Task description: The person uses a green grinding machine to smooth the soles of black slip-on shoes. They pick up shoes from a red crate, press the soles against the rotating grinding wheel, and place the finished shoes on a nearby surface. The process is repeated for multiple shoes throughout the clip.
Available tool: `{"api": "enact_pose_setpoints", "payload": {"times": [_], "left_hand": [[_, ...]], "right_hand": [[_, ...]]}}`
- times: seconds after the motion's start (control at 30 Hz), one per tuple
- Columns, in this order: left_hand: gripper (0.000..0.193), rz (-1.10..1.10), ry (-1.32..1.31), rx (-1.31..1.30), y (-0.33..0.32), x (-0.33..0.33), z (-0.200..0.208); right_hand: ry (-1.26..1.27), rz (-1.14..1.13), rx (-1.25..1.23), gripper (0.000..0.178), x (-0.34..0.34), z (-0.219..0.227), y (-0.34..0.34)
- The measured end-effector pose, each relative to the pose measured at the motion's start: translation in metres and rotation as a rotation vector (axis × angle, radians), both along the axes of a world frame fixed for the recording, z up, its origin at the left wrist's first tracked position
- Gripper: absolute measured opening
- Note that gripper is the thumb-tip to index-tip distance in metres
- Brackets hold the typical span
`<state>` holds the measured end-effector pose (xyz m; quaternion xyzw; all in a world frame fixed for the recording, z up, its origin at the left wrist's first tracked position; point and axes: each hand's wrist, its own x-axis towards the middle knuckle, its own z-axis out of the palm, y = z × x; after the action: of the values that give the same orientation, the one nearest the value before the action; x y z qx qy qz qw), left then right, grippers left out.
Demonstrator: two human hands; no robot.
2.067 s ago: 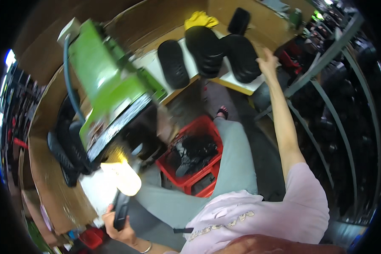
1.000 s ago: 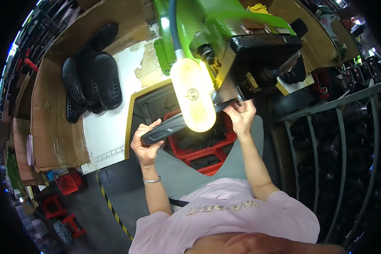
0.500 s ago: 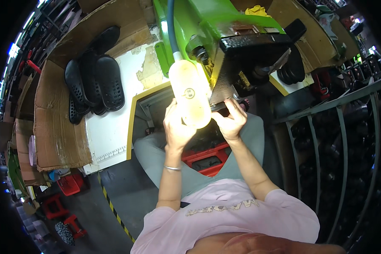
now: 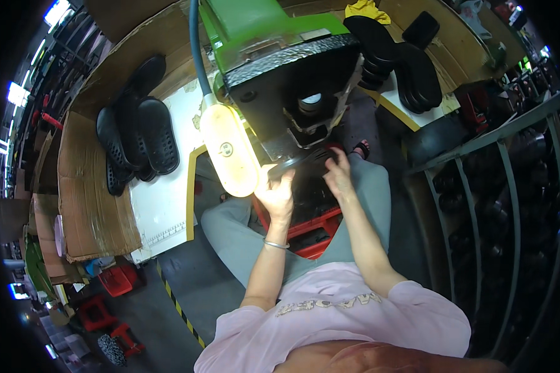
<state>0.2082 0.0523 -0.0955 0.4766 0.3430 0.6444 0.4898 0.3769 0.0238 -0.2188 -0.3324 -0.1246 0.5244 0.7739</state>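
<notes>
A dark, slim black shoe part (image 4: 300, 163) spans the gap between my hands, just below the head of a green machine (image 4: 261, 22). My left hand (image 4: 276, 194) is closed on its left end, thumb on the near side. At the right end, the fingers of my right hand (image 4: 338, 176) grip it. A lit lamp (image 4: 231, 155) hangs on a blue-grey cable beside my left hand and partly covers its outer edge. The black machine head (image 4: 292, 87) stands right above the shoe part.
Black perforated shoe pieces (image 4: 158, 137) lie by a cardboard wall (image 4: 84, 186) on the left of the white table (image 4: 155, 211). Stacked black soles (image 4: 417, 78) stand on the right, near a yellow cloth (image 4: 368, 11). Metal railing (image 4: 510, 205) runs along the right; a red stool (image 4: 311, 239) is between my knees.
My view has shifted, so the machine and lamp appear farther left. The shoe part, earlier mostly hidden behind the lamp and machine, now shows between my hands, which are clear of the machine head.
</notes>
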Motion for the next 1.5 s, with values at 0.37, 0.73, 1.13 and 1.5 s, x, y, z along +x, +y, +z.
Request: {"api": "enact_pose_setpoints", "payload": {"times": [0.37, 0.73, 1.13, 1.5], "left_hand": [[0.030, -0.058, 0.098, 0.136, 0.004, -0.022, 0.032], [0.024, -0.059, -0.292, 0.004, -0.005, -0.108, 0.018], [0.034, -0.197, 0.651, -0.096, 0.019, -0.188, -0.018], [0.044, -0.115, 0.116, 0.054, 0.004, -0.009, 0.023]], "right_hand": [[-1.033, -0.571, -0.076, 0.060, 0.067, 0.163, -0.033], [-1.111, -0.389, 0.192, 0.077, 0.009, 0.177, -0.008], [-1.407, -0.439, 0.408, 0.066, -0.047, 0.168, 0.010], [-0.704, 0.077, 0.187, 0.060, -0.027, 0.095, 0.027]]}}
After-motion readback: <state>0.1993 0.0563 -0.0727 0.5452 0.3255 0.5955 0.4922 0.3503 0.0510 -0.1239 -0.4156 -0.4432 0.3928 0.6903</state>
